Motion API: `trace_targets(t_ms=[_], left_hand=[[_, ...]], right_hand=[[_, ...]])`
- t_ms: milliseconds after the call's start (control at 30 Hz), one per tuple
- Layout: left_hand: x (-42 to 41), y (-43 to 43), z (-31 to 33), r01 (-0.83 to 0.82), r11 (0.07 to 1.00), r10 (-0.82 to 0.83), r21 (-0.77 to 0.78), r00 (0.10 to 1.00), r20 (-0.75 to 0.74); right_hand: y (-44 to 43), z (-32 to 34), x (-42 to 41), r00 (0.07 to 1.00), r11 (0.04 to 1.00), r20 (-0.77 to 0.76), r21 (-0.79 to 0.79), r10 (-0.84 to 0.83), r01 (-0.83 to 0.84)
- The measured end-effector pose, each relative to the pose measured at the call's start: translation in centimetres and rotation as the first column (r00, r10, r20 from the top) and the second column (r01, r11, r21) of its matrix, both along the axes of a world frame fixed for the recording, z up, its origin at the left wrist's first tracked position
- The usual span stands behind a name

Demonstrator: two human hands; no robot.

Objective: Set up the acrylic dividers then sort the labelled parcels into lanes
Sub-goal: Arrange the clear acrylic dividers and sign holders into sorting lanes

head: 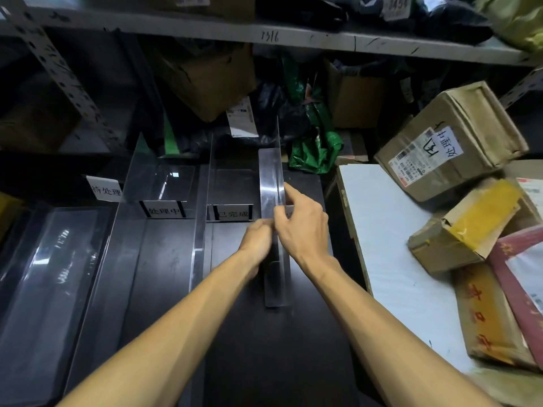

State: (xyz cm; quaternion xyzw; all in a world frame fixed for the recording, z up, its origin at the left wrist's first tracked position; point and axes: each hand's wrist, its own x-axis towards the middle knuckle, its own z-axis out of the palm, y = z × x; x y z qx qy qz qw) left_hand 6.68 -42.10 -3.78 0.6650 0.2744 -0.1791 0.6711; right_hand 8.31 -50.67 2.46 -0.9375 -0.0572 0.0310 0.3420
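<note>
A clear acrylic divider point(271, 177) stands upright on the dark table point(164, 289), right of centre. My left hand point(257, 240) and my right hand point(302, 227) both grip its middle from either side. Two more dividers stand to the left, one point(202, 207) near the centre and one point(126, 195) further left. White lane labels point(164, 210) sit between them, and another label point(233, 213) is right of that. Labelled cardboard parcels point(449, 142) are piled at the right.
A white board point(390, 230) lies on the right under the parcels. A flat clear sheet point(44, 259) rests at the left. A metal shelf point(293, 36) overhead and behind holds boxes and dark and green bags point(317, 148).
</note>
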Motion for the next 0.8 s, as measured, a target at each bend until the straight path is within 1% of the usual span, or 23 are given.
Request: trace_targets(t_ms=[133,267,400,500,567,700,733,800], left_hand=[[-0.3,-0.1,0.3,-0.037,0.999,0.037,-0.005,0.999,0.009],[-0.5,0.3,0.5,-0.059,0.993,0.057,0.106,0.998,0.028],[-0.4,0.9,0.4,-0.061,0.989,0.059,0.136,0.998,0.019],[-0.6,1.2,0.0,-0.006,0.986,0.002,0.165,1.0,0.019],[-0.7,1.1,-0.2,0.061,0.98,-0.063,0.189,0.998,0.006],[-0.3,1.1,-1.9,0.151,0.966,-0.138,0.212,0.988,-0.076],[-0.3,1.2,-2.3,0.192,0.948,-0.172,0.252,0.98,-0.099],[-0.5,1.4,-3.1,0.312,0.874,-0.269,0.372,0.949,-0.163]], right_hand=[[-0.5,0.6,-0.2,1.0,1.0,0.002,0.019,-0.006,0.006],[0.1,1.1,0.0,1.0,0.999,0.012,0.052,-0.003,0.002],[1.1,0.8,0.1,1.0,0.998,0.025,0.059,-0.011,0.01],[1.4,-0.1,-0.1,1.0,0.998,-0.009,0.057,-0.025,0.026],[1.3,-0.9,0.0,0.999,0.997,-0.025,0.059,-0.043,0.045],[1.2,-2.5,0.5,0.997,0.998,-0.059,0.03,-0.044,0.046],[1.2,-2.8,0.6,0.997,0.999,-0.067,0.021,-0.047,0.048],[1.1,-3.6,0.9,0.995,0.998,-0.087,0.012,-0.058,0.059]])
